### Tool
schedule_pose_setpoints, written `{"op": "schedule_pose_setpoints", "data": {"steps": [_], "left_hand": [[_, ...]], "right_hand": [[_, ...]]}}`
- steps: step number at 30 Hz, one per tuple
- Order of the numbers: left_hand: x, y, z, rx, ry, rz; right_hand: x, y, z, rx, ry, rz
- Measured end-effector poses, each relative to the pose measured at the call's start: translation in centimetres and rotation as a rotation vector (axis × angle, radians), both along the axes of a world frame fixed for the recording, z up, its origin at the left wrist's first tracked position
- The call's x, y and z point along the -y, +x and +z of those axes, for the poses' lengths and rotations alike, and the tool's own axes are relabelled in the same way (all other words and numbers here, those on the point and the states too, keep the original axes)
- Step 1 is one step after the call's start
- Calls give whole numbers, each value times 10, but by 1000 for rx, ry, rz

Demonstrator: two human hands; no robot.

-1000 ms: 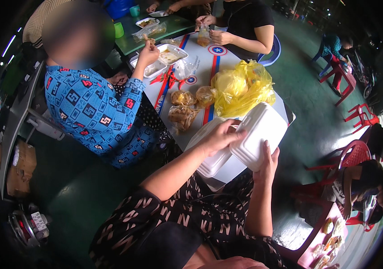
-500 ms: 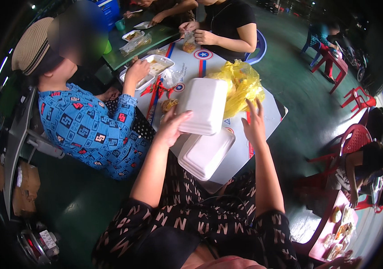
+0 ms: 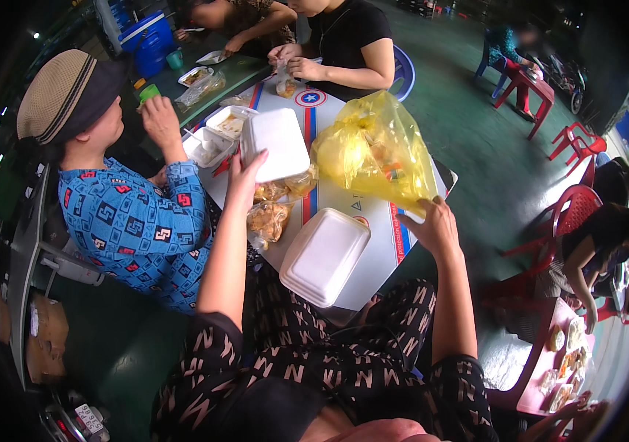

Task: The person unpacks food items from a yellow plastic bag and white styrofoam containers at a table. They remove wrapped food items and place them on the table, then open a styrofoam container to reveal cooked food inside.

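Observation:
A closed white foam food box is gripped along its left edge by my left hand, held tilted over the far left part of the table. My right hand pinches the lower right edge of a yellow plastic bag. Through its thin film, orange and whitish contents show faintly. A second closed foam box lies at the table's near edge, between my forearms. Clear bags of brownish-orange food rest beside my left wrist, partly under the held box.
On my left a person in a blue patterned shirt holds a green cup beside an open foam tray. Across the table, a person in black handles a small clear bag. Red chairs stand at right.
My left hand has carried the foam box left and away from me. My right hand has taken hold of the yellow bag, now pulled taller and wider. The food bags have come into view.

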State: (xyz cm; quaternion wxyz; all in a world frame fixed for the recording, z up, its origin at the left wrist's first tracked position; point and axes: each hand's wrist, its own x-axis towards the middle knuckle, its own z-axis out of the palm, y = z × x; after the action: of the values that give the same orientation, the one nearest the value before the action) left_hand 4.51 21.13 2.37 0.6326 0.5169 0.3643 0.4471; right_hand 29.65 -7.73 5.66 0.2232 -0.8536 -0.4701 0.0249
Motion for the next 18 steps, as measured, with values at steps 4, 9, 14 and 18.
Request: {"op": "schedule_pose_setpoints", "data": {"steps": [4,9,14,18], "left_hand": [[-48,32,-19,-220,30,86],[-55,48,-24,-327,-6,-64],[-60,42,-25,-523,-11,84],[-21,38,13,-1137,813,352]], "right_hand": [[28,-24,1,-13,55,-21],[63,-52,28,-137,-91,-196],[74,-51,35,-123,5,-249],[56,-45,42,-89,17,-326]]}}
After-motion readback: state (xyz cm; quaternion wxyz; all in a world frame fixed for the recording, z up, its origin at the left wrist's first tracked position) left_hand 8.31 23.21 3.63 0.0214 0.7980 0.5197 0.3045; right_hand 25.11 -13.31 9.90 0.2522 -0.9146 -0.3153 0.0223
